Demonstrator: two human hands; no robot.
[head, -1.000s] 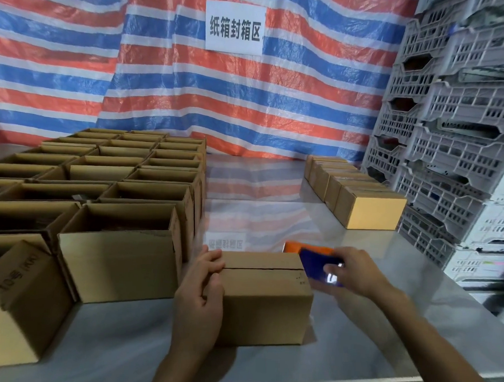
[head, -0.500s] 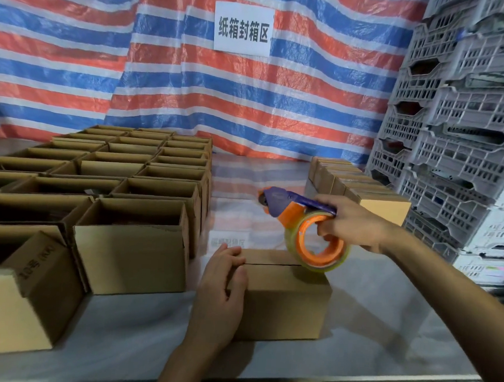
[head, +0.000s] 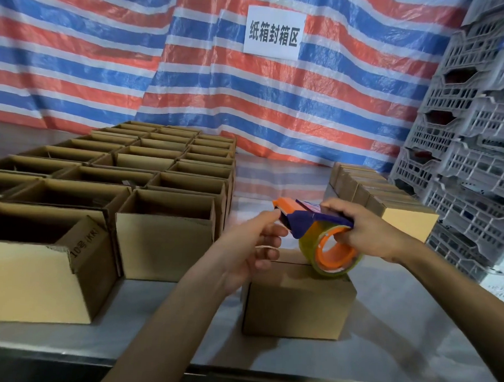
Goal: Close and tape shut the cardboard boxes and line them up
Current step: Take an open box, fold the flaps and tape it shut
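Your left hand has come off the box it was steadying a second ago and is now up at the nose of the dispenser. Its fingers are half-curled against the orange tip, and I cannot tell whether they pinch the clear tape end. Your right hand has lifted the dispenser from behind the box and grips it through the roll, which hangs just above the box top. The box sits closed on the counter in front of you, with no tape visible on it. You are likely freeing the tape end to start the seal, but with no hand on them the flaps may lift.

Open boxes stand close on the left, which crowds that end of the seam. The sealed row lies back right, beside stacked crates, and your right arm crosses the way to it.
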